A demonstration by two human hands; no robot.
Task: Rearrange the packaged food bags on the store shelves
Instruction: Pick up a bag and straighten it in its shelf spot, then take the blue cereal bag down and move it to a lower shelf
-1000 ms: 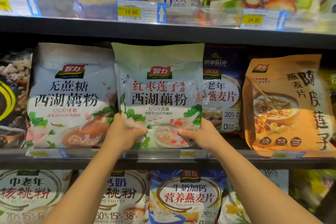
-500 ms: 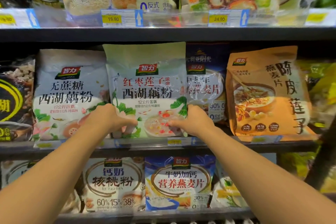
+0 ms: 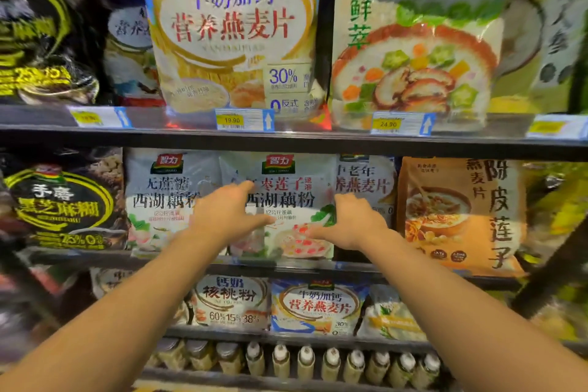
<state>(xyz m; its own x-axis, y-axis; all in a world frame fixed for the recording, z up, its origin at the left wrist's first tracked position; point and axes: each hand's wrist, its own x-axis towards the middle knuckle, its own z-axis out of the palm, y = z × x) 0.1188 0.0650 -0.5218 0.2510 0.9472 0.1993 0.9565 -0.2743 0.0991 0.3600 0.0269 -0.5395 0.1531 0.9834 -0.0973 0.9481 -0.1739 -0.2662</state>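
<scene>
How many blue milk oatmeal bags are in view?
2. One oatmeal bag on the top shelf above the 19.90 tag; a second oatmeal bag on the lower shelf. More may hide behind.

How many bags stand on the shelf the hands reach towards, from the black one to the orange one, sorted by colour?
Black bag: 1
White or pale bags: 3
Orange bag: 1
Total: 5
</scene>
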